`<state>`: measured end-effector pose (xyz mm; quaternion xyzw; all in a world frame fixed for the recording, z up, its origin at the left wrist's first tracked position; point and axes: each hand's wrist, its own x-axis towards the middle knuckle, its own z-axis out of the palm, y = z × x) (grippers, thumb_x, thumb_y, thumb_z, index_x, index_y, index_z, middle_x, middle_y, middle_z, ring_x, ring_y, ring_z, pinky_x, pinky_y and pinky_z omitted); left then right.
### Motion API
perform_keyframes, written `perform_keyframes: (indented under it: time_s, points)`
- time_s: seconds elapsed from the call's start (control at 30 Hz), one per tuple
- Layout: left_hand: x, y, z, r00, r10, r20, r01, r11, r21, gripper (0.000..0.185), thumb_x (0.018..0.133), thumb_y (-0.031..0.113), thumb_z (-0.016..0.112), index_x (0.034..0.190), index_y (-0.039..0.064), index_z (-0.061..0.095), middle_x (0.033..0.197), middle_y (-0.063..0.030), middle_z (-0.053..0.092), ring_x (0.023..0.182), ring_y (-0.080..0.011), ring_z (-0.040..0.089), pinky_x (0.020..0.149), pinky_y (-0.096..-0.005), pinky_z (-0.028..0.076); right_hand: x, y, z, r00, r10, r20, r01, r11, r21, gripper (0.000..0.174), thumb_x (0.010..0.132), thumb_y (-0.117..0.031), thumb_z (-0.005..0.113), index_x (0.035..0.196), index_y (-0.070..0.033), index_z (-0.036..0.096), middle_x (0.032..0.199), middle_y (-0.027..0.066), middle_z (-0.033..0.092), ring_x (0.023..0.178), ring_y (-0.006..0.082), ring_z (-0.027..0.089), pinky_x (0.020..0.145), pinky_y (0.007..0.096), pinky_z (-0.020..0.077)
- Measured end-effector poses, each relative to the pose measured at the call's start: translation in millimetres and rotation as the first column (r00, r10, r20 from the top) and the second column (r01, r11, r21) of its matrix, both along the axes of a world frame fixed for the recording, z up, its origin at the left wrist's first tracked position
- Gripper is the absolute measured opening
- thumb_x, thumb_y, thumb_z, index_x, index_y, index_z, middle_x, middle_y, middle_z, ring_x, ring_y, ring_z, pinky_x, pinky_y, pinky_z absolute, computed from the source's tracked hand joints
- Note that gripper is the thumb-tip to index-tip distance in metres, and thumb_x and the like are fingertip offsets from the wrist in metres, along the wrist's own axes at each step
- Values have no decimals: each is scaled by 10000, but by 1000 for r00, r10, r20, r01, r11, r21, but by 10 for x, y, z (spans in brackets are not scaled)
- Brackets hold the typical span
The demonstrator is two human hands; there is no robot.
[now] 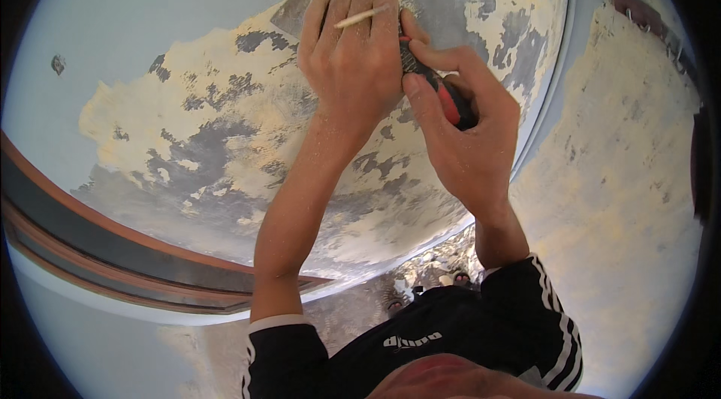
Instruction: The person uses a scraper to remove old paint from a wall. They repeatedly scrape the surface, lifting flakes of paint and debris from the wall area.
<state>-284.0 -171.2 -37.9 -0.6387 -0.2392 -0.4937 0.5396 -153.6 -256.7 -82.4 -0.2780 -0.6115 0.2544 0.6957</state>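
My right hand point(479, 100) is closed around the black and red handle point(448, 98) of a scraping tool that lies against the wall point(219, 157). My left hand point(357, 44) rests flat, back up, over the front of the tool, its fingers pointing to the top of the view. A thin pale stick point(360, 17) lies across the left fingers. From under those fingers a wide grey metal blade point(293, 10) shows at the left; its far edge is partly hidden. The wall's light blue paint is partly gone, with cream and grey patches bared. Dust coats both hands.
A brown wooden frame point(129, 236) curves along the lower left. A cable or pipe point(557, 72) runs down the wall corner at the right. Beyond it, a hook rail point(639, 10) hangs on a patchy side wall point(619, 174). Debris point(436, 261) lies on the floor around my feet.
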Motion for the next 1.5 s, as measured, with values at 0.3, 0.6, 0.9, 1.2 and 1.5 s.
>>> perform_keyframes:
  time_s: [0.3, 0.6, 0.9, 1.2, 1.5]
  points:
    - [43, 0, -69, 999, -9, 50, 10, 1000, -16, 312, 874, 121, 655, 1138, -16, 749, 1256, -156, 732, 1218, -305, 679, 970, -417, 522, -60, 159, -12, 999, -25, -43, 28, 997, 72, 208, 952, 6, 719, 1159, -4, 704, 852, -7, 683, 756, -2, 496, 630, 177, 398]
    - [-69, -9, 223, 999, -40, 37, 42, 997, -68, 403, 883, 129, 663, 1275, 50, 720, 1334, -115, 711, 1271, -273, 661, 1039, -407, 477, -142, 199, 104, 992, -125, 26, 118, 977, 176, 195, 966, -21, 714, 1155, 21, 693, 748, -34, 616, 694, -7, 447, 587, 176, 342]
    - [-110, 28, 195, 998, -21, 57, 23, 999, -38, 391, 860, 133, 662, 1233, 33, 723, 1304, -106, 718, 1253, -259, 663, 1030, -409, 490, -186, 214, 148, 986, -153, 64, 142, 978, 151, 187, 973, -23, 710, 1158, -4, 702, 714, -70, 537, 630, -16, 411, 536, 180, 284]
    - [-99, -125, -130, 994, -12, 109, 22, 996, -88, 285, 936, 160, 606, 1115, 13, 772, 1211, -107, 762, 1180, -237, 699, 1029, -384, 507, -227, -34, -168, 994, -103, 48, 98, 991, 89, 241, 968, 45, 681, 1208, 70, 673, 886, 21, 668, 738, 16, 521, 644, 182, 409]
    - [-164, -160, -122, 992, -54, 117, 61, 997, -54, 288, 898, 141, 624, 1082, -31, 762, 1191, -124, 759, 1170, -261, 701, 1015, -379, 511, -283, -88, -97, 994, -108, 25, 107, 994, 11, 242, 958, 15, 713, 1198, 26, 678, 947, 65, 720, 843, 40, 610, 739, 196, 480]
